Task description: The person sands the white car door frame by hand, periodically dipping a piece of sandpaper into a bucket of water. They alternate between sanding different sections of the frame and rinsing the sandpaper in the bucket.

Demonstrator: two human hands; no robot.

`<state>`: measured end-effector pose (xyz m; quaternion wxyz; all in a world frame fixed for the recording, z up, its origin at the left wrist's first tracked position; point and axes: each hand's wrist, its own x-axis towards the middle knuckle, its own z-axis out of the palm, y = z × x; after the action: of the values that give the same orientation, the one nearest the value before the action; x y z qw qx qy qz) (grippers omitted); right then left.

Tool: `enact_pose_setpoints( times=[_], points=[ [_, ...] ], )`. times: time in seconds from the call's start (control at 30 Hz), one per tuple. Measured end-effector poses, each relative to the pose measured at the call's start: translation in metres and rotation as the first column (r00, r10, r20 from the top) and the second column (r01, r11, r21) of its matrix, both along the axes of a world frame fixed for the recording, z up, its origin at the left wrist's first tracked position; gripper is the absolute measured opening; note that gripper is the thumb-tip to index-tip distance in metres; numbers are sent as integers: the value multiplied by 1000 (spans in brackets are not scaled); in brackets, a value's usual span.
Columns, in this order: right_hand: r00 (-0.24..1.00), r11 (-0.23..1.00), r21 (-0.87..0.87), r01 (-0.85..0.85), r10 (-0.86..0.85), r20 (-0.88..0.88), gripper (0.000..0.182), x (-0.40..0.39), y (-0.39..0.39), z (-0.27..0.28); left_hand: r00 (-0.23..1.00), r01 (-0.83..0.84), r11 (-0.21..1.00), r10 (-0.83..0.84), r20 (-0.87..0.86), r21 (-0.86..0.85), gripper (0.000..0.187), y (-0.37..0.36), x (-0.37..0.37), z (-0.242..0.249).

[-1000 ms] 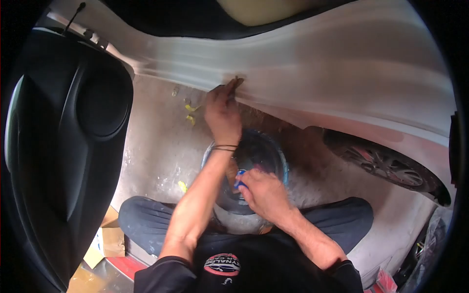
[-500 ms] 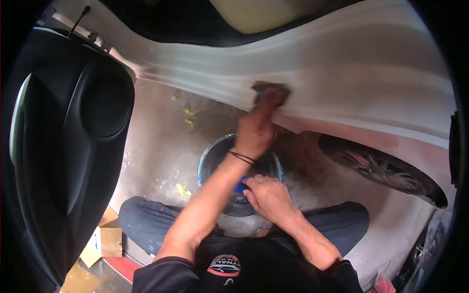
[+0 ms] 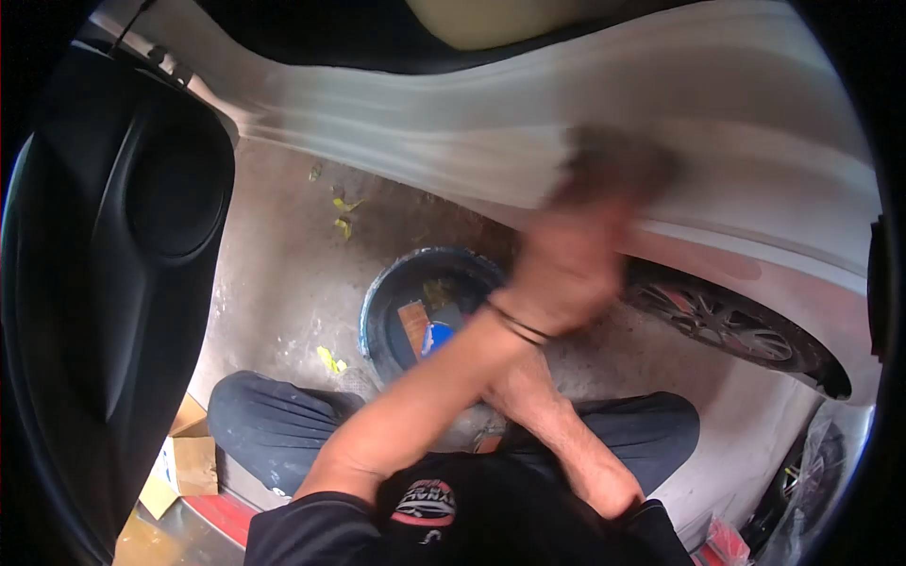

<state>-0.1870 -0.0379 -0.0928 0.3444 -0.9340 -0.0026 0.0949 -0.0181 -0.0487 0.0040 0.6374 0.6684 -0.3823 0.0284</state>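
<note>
1 head-worn view, close above wearer's legs [image 3: 646, 424], facing forward-down to car side [image 3: 472, 123]; edges dark, perhaps lens rim.

black short-sleeved shirt [image 3: 538, 514], oval red-and-white logo [image 3: 423, 504]; dark trousers [image 3: 274, 424]; thin dark wristbands [image 3: 518, 324].

Car body [image 3: 453, 123] smooth metal; door trim [image 3: 104, 283] matt plastic; box [image 3: 196, 465] cardboard.

Black door panel [image 3: 123, 245], swung open. Concrete floor [image 3: 274, 264] right of door, yellow scraps [image 3: 343, 228] scattered on it. Cardboard box [image 3: 196, 464] just beside door, lower end. Spoked wheel [image 3: 731, 328] well right of door. Clear plastic [image 3: 819, 472] also far right of door, contents seemingly dark, hard to tell.
</note>
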Motion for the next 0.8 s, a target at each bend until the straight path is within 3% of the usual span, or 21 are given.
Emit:
enact_pose_setpoints(
  times=[0.03, 0.07, 0.1, 0.13, 0.17, 0.2, 0.23, 0.27, 0.3, 0.37, 0.4, 0.43, 0.47, 0.5, 0.57, 0.63, 0.67, 0.7, 0.73, 0.77, 0.8],
  points=[
    [967, 988, -91, -122, 98, -235, 32, 23, -5, 39, 996, -93, 996, 93, -19, -3, 47, 19, 18, -31],
    [999, 1000, 0, 16, -16, -40, 27, 21, -7, 39, 977, -172, 978, 185, -106, 118, 45, 43, 29, -58],
    [999, 1000, 1, 12, -12, -32, 27, 23, -10, 37, 966, -222, 953, 244, -90, 204, 44, 61, 37, -85],
    [988, 984, 103, 146, -140, -63, 27, 26, -13, 36, 962, -232, 950, 255, -95, 208, 44, 68, 32, -79],
    [959, 939, 197, 281, -265, -101, 27, 33, -15, 35, 950, -170, 949, 230, -211, 265, 43, 71, 30, -65],
    [869, 773, 398, 495, -427, -251, 30, 42, -19, 45, 924, -103, 945, 206, -323, 309, 42, 73, 29, -50],
    [857, 595, 619, 513, -397, -329, 63, 51, -25, 40, 956, -73, 940, 161, -245, 333, 40, 81, 26, -30],
    [832, 240, 820, 519, -362, -421, 67, 64, -32, 54, 944, 35, 933, 87, -318, 358, 40, 90, 20, -13],
    [817, -166, 868, 468, -294, -496, 72, 72, -35, 74, 920, 147, 915, 12, -391, 375, 39, 101, 14, -2],
    [889, -422, 842, 335, -156, -431, 75, 76, -33, 96, 996, 84, 901, -84, -20, 426, 40, 122, 2, -12],
    [882, -339, 863, 374, -158, -444, 61, 77, -25, 101, 994, 95, 872, -111, 5, 480, 42, 133, -9, -13],
    [810, -356, 815, 457, -211, -547, 54, 79, -13, 94, 989, 111, 843, -143, 21, 527, 45, 141, -15, -2],
    [769, -339, 790, 511, -231, -596, 50, 78, -6, 79, 968, 252, 867, -223, -118, 429, 49, 156, -7, 3],
    [722, -325, 762, 560, -259, -641, 46, 76, -3, 66, 959, 282, 870, -250, -131, 404, 49, 163, 1, 5],
    [657, -326, 706, 629, -263, -707, 39, 77, 1, 74, 872, 426, 841, -284, -399, 332, 50, 177, 6, 5],
    [773, -556, 643, 528, 0, -634, 38, 80, -3, 82, 895, 414, 855, -320, -310, 312, 28, 186, 22, -1],
    [760, -557, 662, 502, -81, -645, 38, 86, 2, 88, 878, 383, 877, -247, -410, 292, 21, 197, 37, -10],
    [680, -16, 729, 684, -347, -646, 44, 97, 15, 93, 857, 266, 890, -42, -513, 370, 20, 199, 51, -1],
    [622, 455, 424, 783, -589, -516, 50, 112, 23, 94, 885, 119, 945, 38, -464, 304, 22, 204, 68, -26],
    [787, 719, 381, 581, -616, -37, 36, 132, 32, 91, 920, 55, 871, 145, -363, 488, 27, 209, 90, -27],
    [793, 751, 435, 496, -596, 124, 32, 160, 46, 98, 954, -6, 753, 201, -221, 658, 31, 218, 114, -42]
  ],
)
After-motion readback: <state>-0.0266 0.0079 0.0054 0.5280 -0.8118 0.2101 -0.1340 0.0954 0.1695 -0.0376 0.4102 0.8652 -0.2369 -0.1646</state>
